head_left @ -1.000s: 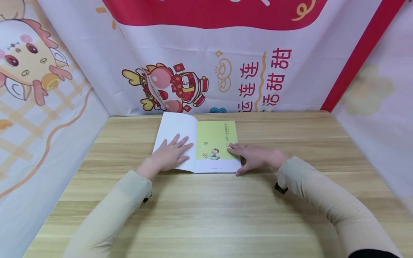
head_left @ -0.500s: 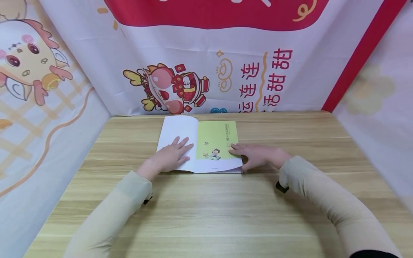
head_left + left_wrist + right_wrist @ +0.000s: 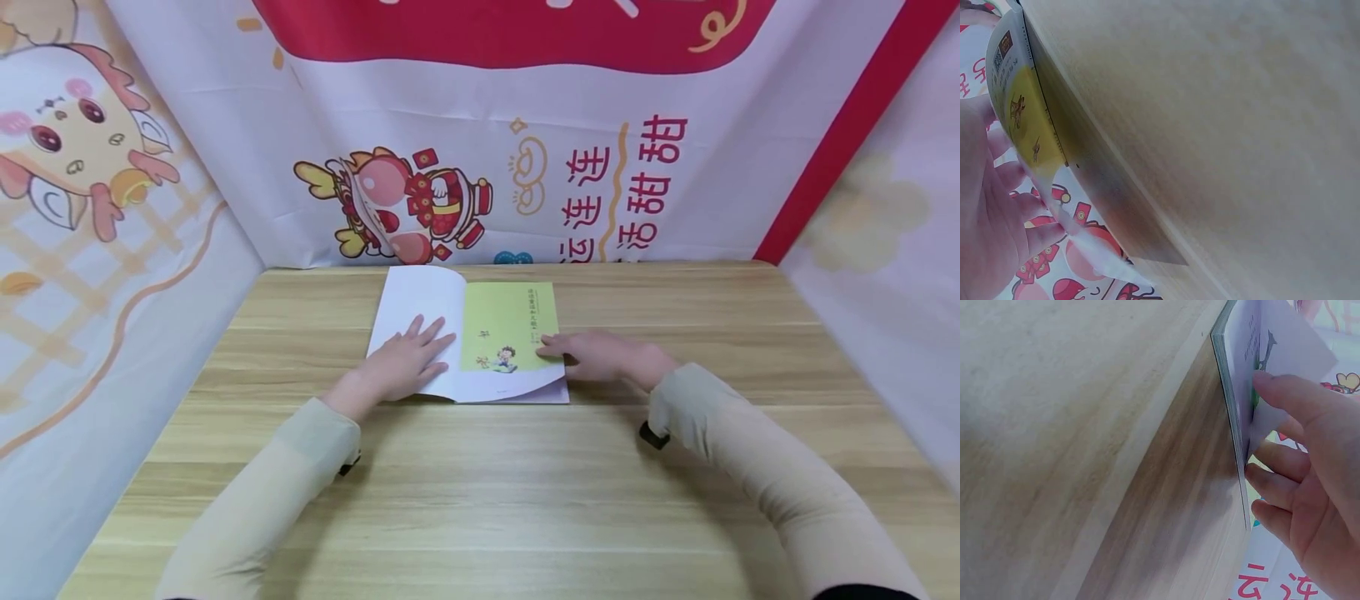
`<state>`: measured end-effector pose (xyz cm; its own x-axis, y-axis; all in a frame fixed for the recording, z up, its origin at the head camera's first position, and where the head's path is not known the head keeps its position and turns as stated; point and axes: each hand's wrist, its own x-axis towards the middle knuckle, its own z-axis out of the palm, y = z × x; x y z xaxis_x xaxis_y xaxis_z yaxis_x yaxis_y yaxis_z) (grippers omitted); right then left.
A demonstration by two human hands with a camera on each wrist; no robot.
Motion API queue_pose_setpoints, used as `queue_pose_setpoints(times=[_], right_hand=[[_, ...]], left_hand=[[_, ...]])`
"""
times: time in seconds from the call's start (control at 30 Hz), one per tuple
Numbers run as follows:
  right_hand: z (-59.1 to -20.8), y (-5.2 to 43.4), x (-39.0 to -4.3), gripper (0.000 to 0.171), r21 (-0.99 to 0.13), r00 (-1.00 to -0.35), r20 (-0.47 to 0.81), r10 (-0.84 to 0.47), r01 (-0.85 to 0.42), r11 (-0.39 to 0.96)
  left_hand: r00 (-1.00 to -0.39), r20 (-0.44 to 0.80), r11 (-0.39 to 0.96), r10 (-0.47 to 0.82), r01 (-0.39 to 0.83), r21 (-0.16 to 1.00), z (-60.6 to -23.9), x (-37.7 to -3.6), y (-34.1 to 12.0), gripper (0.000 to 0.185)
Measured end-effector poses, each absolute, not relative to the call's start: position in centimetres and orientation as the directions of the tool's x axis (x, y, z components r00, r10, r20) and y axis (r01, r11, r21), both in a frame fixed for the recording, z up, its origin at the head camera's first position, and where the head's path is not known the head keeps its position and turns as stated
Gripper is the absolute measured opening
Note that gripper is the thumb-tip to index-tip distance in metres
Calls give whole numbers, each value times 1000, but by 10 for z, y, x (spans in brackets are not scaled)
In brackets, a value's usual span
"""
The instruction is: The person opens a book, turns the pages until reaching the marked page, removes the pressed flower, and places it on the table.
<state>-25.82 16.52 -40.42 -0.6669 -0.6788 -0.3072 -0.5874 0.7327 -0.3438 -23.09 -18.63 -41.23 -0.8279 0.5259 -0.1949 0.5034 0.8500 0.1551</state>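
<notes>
Two pale sleeves (image 3: 757,467) lead us across the wooden table (image 3: 480,500) to an open book (image 3: 480,387) near its far edge. We see the left hand (image 3: 401,364), fingers spread apart, resting on the white page (image 3: 420,296), presumably steadying it; the right hand (image 3: 600,357) pinches the green page (image 3: 510,317), seemingly to keep its near corner raised. Beyond hangs a printed backdrop (image 3: 442,92).

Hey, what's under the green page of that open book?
Where the green page lifts at its near right corner, a strip of the page beneath shows; in the head view, the rest is covered.
</notes>
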Motion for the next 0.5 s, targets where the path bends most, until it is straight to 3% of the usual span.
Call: queue_pose_setpoints(times=[0.5], right_hand=[[-406,163,-269,26,-407,-696,-126,-707,-613,677]], left_hand=[[-833,-189,853,521,497,162,-410,-229,-184,60]])
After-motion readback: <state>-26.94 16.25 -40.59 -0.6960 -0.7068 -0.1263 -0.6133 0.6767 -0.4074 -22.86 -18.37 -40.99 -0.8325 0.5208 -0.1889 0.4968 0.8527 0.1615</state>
